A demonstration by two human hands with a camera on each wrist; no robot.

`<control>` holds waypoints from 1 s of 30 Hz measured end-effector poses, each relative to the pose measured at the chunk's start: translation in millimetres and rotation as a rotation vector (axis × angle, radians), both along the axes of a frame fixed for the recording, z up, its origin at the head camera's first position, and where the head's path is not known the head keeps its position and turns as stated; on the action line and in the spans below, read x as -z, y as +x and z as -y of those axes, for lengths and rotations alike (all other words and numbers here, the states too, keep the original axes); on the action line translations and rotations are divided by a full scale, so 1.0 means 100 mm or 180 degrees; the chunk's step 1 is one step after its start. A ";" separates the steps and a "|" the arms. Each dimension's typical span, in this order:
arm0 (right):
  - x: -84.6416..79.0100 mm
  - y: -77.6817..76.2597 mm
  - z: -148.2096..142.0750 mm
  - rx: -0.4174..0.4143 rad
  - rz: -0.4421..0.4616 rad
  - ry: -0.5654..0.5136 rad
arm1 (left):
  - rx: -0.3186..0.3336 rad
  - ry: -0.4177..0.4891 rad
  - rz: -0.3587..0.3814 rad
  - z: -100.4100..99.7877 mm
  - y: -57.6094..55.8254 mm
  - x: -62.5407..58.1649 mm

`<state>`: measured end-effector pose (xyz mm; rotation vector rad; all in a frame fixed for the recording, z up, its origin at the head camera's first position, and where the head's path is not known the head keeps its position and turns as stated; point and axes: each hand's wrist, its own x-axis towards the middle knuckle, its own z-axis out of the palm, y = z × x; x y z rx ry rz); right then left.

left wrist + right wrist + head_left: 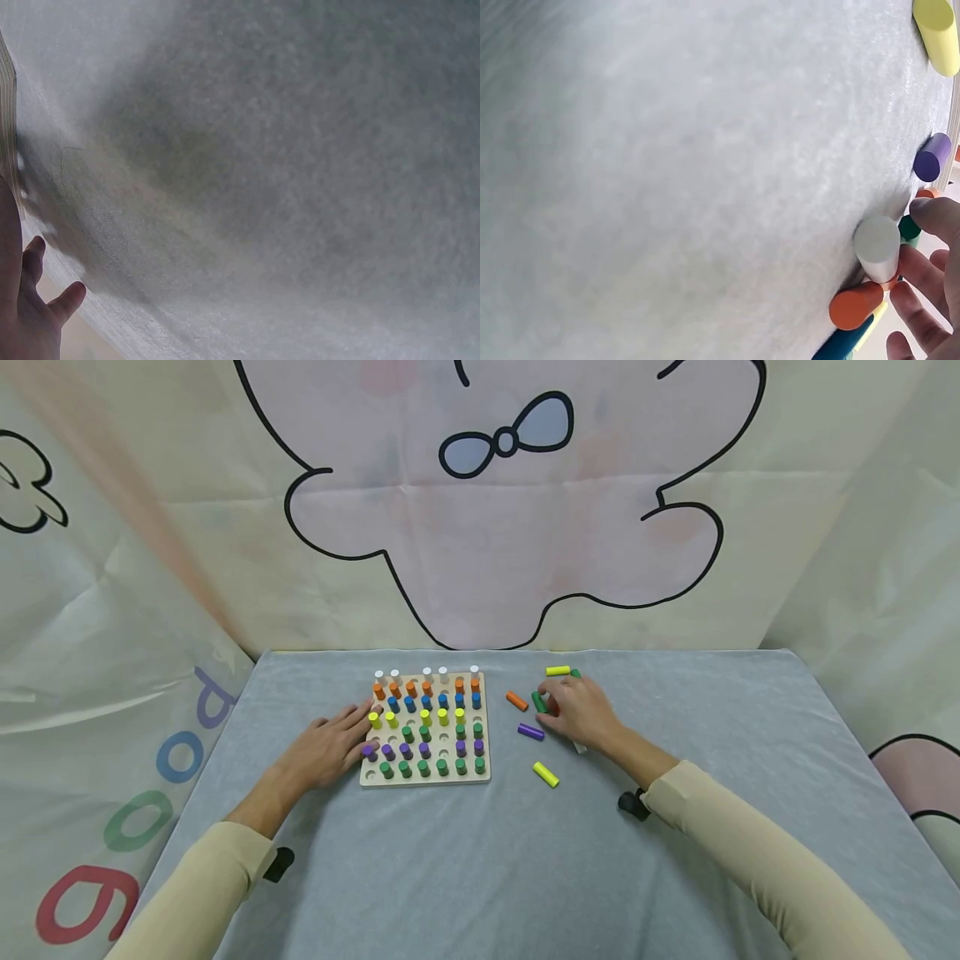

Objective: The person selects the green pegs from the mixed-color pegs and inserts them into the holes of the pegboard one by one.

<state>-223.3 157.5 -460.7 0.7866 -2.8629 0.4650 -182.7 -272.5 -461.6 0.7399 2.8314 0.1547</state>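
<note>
A wooden pegboard (424, 781) holds rows of white, orange, blue, yellow, purple and green pegs, with some holes bare. My left hand (326, 750) rests at the board's left edge, fingers extended over it; the left wrist view catches only part of this hand (34, 319). Right of the board, my right hand (581, 714) pinches a green peg (538, 702) between thumb and forefinger, close to the cloth. In the right wrist view, a white peg (877, 244) lies just beside that green peg (909, 227), with an orange peg (853, 306) below.
Loose on the grey cloth (450, 868) lie an orange peg (517, 701), a purple peg (531, 732), a yellow peg (546, 774) and, farther back, another yellow peg (558, 671). A blue peg (843, 341) shows in the right wrist view. A printed curtain (480, 535) hangs behind the table.
</note>
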 end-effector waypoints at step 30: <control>-0.12 0.02 -0.03 -0.0201 -0.0434 -0.0176 | -0.0006 -0.0018 0.0012 -0.01 0.01 0.00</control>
